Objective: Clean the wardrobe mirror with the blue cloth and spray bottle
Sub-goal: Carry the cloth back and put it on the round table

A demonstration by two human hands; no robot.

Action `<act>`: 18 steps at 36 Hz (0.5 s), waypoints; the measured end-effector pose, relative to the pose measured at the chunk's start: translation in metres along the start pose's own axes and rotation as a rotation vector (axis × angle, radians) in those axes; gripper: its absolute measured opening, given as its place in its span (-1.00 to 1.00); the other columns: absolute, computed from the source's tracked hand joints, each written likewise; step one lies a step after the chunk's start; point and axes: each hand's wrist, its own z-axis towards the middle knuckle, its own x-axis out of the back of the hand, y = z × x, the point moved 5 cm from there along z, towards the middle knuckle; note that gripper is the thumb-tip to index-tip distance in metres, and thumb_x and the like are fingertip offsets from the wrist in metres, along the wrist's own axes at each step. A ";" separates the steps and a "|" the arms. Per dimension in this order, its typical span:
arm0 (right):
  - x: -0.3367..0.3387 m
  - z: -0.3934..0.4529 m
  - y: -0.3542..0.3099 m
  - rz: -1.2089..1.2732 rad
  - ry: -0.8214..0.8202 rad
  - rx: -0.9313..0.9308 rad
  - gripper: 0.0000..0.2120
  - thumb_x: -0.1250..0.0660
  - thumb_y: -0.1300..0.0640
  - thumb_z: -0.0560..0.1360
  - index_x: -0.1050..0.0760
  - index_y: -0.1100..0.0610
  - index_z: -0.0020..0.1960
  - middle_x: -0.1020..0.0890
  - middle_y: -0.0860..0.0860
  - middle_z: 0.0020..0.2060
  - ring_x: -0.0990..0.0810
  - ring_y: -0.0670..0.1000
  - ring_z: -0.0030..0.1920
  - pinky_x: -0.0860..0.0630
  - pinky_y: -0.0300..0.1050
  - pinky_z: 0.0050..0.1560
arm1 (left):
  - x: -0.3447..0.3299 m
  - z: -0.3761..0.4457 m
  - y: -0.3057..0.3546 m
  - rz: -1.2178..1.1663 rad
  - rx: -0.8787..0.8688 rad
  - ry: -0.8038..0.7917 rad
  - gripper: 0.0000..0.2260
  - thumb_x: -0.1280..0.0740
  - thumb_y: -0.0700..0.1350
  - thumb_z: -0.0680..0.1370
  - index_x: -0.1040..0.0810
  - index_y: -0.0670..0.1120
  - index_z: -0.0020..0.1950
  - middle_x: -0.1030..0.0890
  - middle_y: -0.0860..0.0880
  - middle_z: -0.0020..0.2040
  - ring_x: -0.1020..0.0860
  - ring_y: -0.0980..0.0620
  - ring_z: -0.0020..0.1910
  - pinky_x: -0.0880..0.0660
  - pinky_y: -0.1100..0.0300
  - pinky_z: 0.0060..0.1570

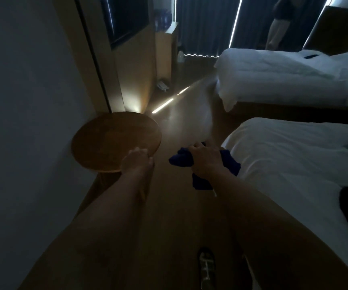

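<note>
Head view: our right hand (pixel 207 160) grips blue cloth (pixel 202 164), fingers closed around it. Our left hand (pixel 137 162) rests on round wooden table (pixel 110 139) edge, fingers loosely curled.

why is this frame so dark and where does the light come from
Head view: the room is dim, with bright slits at the curtain edges, streak reflections on the floor and a glow beside the round table; wide-angle bending at the edges; right hand and blue cloth underexposed.

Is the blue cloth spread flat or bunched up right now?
Bunched: the blue cloth is crumpled in the right hand, ends hanging either side.
</note>
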 end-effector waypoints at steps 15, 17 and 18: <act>0.003 0.206 0.085 -0.026 0.001 0.229 -0.63 -0.26 0.09 0.50 -0.35 0.05 0.30 -0.42 0.05 0.25 -0.30 0.16 0.26 -0.34 0.10 0.15 | -0.008 0.164 0.053 -0.083 0.246 0.030 -0.70 -0.12 0.04 0.58 -0.43 -0.02 0.25 -0.42 -0.07 0.23 -0.38 -0.06 0.20 -0.41 0.04 0.07; 0.001 0.230 0.086 -0.024 0.009 0.261 -0.62 -0.27 0.09 0.50 -0.35 0.04 0.30 -0.42 0.05 0.24 -0.30 0.16 0.26 -0.34 0.10 0.15 | -0.007 0.178 0.053 -0.083 0.271 0.032 -0.71 -0.13 0.04 0.59 -0.44 -0.03 0.24 -0.43 -0.08 0.22 -0.39 -0.06 0.20 -0.41 0.04 0.05; 0.000 0.241 0.086 -0.019 0.010 0.277 -0.62 -0.27 0.09 0.49 -0.35 0.04 0.30 -0.42 0.05 0.24 -0.30 0.16 0.26 -0.34 0.10 0.15 | -0.006 0.186 0.053 -0.079 0.283 0.031 -0.72 -0.13 0.03 0.59 -0.45 -0.03 0.23 -0.44 -0.08 0.21 -0.39 -0.06 0.19 -0.42 0.04 0.04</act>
